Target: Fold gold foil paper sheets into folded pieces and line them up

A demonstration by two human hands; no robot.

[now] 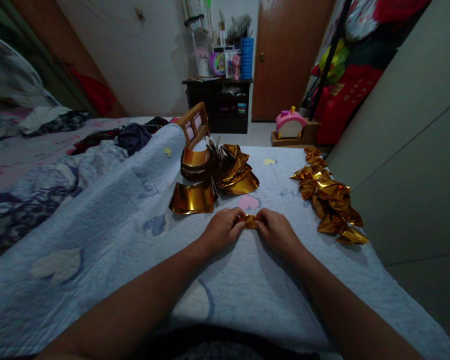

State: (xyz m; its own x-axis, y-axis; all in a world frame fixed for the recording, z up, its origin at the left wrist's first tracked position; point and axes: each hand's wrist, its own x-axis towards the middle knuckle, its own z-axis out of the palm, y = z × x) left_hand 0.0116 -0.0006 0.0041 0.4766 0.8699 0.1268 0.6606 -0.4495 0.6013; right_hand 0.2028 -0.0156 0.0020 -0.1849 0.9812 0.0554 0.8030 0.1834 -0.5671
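Between my two hands is a small strip of shiny gold foil paper [250, 221], held level just above the blue quilted cover. My left hand [225, 225] pinches its left end between thumb and fingers. The right end is pinched the same way by my right hand [275, 227]. Beyond my left hand lies a fanned stack of curved gold foil sheets [194, 196], with more sheets [234, 170] spread behind it. A row of folded gold foil pieces [328, 192] lies along the right edge, apart from my right hand.
The quilted cover [135, 260] rises in a fold on the left. A small wooden rail [195, 125] stands behind the foil sheets. A pink toy [290, 124] sits past the far edge, and a pale cabinet side [408, 150] borders the right.
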